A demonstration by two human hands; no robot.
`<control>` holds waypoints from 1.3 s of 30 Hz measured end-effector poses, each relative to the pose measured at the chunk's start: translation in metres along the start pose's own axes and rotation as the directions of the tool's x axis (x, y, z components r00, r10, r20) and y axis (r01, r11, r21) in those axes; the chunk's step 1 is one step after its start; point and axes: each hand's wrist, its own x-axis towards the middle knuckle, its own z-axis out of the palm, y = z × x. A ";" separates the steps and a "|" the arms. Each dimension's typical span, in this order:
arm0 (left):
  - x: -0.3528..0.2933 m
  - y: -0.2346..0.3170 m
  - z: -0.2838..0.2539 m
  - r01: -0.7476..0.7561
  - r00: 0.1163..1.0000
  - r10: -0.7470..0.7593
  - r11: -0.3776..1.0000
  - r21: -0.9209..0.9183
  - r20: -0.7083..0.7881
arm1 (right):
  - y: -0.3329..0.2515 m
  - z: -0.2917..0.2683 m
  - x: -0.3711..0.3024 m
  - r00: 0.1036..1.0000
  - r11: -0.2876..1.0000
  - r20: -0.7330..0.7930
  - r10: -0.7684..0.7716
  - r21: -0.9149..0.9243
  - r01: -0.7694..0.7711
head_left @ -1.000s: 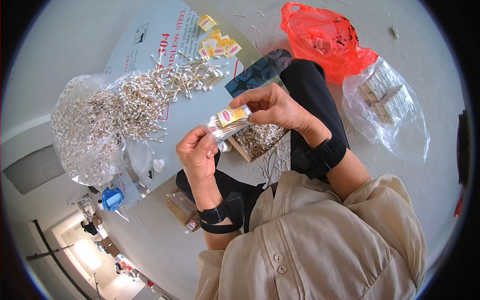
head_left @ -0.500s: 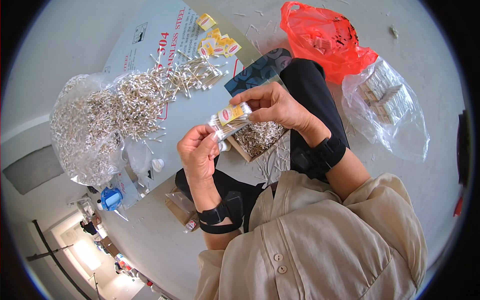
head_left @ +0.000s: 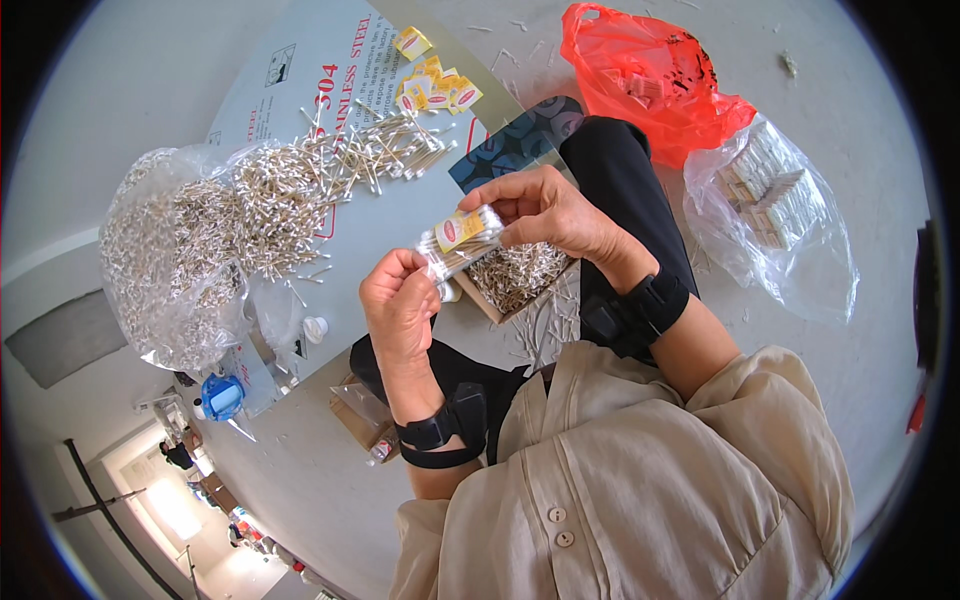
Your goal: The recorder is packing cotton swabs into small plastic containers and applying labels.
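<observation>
On the grey sheet (head_left: 400,215) lay loose cotton swabs (head_left: 330,170); both hands, left (head_left: 400,310) and right (head_left: 550,215), pinched a crinkly clear swab packet (head_left: 458,243).

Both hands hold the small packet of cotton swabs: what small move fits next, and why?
Probably close the packet's end: the left hand pinches the lower end of the clear swab packet, the right hand its yellow-labelled end, above the box of loose swabs.

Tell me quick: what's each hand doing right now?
Left hand: closed on the lower end of the cotton swab packet.
Right hand: closed on its upper end.
</observation>
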 end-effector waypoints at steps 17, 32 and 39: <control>0.003 -0.007 0.002 -0.122 0.984 0.119 0.992 -0.010 -0.135 | 0.002 -0.001 0.001 1.000 1.000 -0.012 -0.021 0.010 0.021; 0.006 -0.011 0.008 -0.126 0.966 0.096 0.986 -0.112 -0.240 | 0.002 -0.001 0.002 0.999 0.999 -0.033 -0.032 -0.040 0.031; 0.009 -0.011 0.011 -0.129 0.965 0.091 0.981 -0.142 -0.247 | 0.003 0.000 0.002 0.998 0.995 -0.056 -0.028 -0.095 0.023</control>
